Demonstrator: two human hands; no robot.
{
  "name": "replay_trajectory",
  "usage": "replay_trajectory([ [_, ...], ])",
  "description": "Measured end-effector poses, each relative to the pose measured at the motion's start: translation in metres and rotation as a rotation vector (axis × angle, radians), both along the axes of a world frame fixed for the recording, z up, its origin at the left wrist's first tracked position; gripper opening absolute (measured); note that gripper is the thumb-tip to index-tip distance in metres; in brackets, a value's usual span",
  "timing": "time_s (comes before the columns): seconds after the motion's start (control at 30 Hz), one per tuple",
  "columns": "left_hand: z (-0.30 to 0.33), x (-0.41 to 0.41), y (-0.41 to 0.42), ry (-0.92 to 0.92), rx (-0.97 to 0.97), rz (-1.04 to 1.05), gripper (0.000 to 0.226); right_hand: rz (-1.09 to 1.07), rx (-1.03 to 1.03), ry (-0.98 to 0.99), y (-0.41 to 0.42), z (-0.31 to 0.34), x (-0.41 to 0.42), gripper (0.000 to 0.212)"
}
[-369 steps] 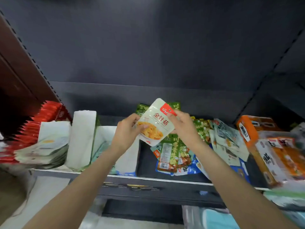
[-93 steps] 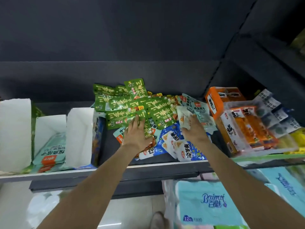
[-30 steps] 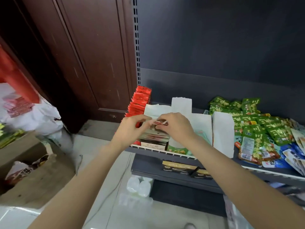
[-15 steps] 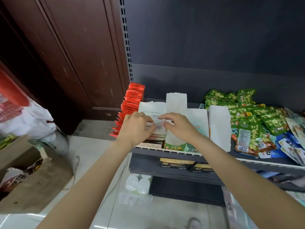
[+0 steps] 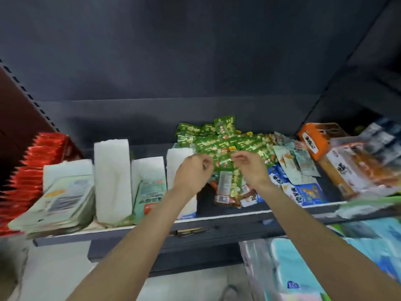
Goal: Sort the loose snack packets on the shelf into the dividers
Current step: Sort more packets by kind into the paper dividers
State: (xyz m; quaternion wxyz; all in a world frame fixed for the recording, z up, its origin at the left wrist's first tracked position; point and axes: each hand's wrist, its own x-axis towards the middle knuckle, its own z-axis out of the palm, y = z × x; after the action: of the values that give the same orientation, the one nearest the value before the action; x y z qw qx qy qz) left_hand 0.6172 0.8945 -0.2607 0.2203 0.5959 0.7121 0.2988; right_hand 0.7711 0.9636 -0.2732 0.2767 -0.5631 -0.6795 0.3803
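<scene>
A loose pile of green snack packets [image 5: 225, 144] lies on the dark shelf [image 5: 217, 216], with blue packets [image 5: 303, 192] and pale packets [image 5: 297, 159] to its right. White card dividers [image 5: 111, 170] stand on the left part of the shelf. One holds a stack of pale packets [image 5: 63, 198] and another holds a light green packet [image 5: 150, 196]. My left hand [image 5: 192, 170] and my right hand [image 5: 249, 167] hover side by side over the near part of the green pile, fingers loosely curled. No packet is lifted between them.
A row of red packets [image 5: 36, 161] fills the shelf's left end. Orange boxes [image 5: 314, 140] and clear-wrapped snack packs [image 5: 358, 168] crowd the right end. Tissue packs [image 5: 303, 268] sit below on the right. A dark back panel closes the shelf behind.
Both hands have left the pale packet stack in the left divider and moved right to the green pile. My view has swung right with them.
</scene>
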Motion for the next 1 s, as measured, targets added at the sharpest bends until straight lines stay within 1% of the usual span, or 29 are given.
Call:
replay_trajectory([
  [0.1,-0.025,0.047,0.046,0.005,-0.112,-0.006,0.025,-0.071,-0.066,-0.118,0.045,-0.021,0.067,0.029],
  [0.17,-0.041,0.071,0.07,0.079,-0.215,-0.038,0.041,-0.115,-0.09,-0.259,0.071,-0.036,0.101,0.038],
  [0.23,-0.057,0.087,0.083,0.187,-0.317,-0.094,0.061,-0.127,-0.126,-0.412,0.09,-0.051,0.127,0.05],
  [0.3,-0.071,0.096,0.091,0.25,-0.411,-0.12,0.077,-0.105,-0.182,-0.422,0.103,-0.064,0.143,0.061],
  [0.37,-0.083,0.1,0.095,0.285,-0.492,-0.118,0.081,-0.054,-0.209,-0.485,0.109,-0.075,0.149,0.063],
  [0.43,-0.089,0.103,0.097,0.3,-0.532,-0.116,0.081,-0.008,-0.131,-0.659,0.104,-0.08,0.148,0.052],
  [0.5,-0.091,0.105,0.099,0.267,-0.521,-0.092,0.081,0.018,0.035,-0.82,0.093,-0.076,0.145,0.03],
  [0.53,-0.092,0.105,0.099,0.257,-0.512,-0.08,0.081,0.054,0.103,-0.866,0.088,-0.073,0.144,0.021],
  [0.57,-0.092,0.105,0.1,0.256,-0.508,-0.07,0.081,0.105,0.139,-0.899,0.084,-0.069,0.142,0.016],
  [0.6,-0.092,0.106,0.1,0.257,-0.51,-0.061,0.081,0.151,0.16,-0.908,0.082,-0.064,0.141,0.016],
  [0.67,-0.086,0.11,0.1,0.285,-0.509,-0.028,0.077,0.183,0.158,-0.835,0.087,-0.049,0.142,0.02],
  [0.73,-0.075,0.115,0.102,0.364,-0.438,0.038,0.068,0.181,0.176,-0.732,0.093,-0.029,0.142,0.023],
  [0.8,-0.061,0.12,0.106,0.371,-0.26,0.094,0.059,0.17,0.266,-0.679,0.097,-0.006,0.14,0.023],
  [0.87,-0.047,0.122,0.109,0.278,-0.033,0.057,0.062,0.162,0.359,-0.596,0.097,0.015,0.136,0.021],
  [0.9,-0.039,0.122,0.11,0.247,0.056,0.019,0.065,0.159,0.377,-0.523,0.096,0.024,0.131,0.02],
  [0.93,-0.031,0.119,0.111,0.258,0.122,-0.016,0.066,0.165,0.377,-0.426,0.094,0.032,0.126,0.018],
  [0.97,-0.024,0.115,0.111,0.308,0.168,-0.038,0.063,0.18,0.375,-0.323,0.092,0.038,0.12,0.017],
  [1.0,-0.016,0.11,0.109,0.376,0.2,-0.04,0.055,0.203,0.372,-0.24,0.089,0.043,0.113,0.016],
])
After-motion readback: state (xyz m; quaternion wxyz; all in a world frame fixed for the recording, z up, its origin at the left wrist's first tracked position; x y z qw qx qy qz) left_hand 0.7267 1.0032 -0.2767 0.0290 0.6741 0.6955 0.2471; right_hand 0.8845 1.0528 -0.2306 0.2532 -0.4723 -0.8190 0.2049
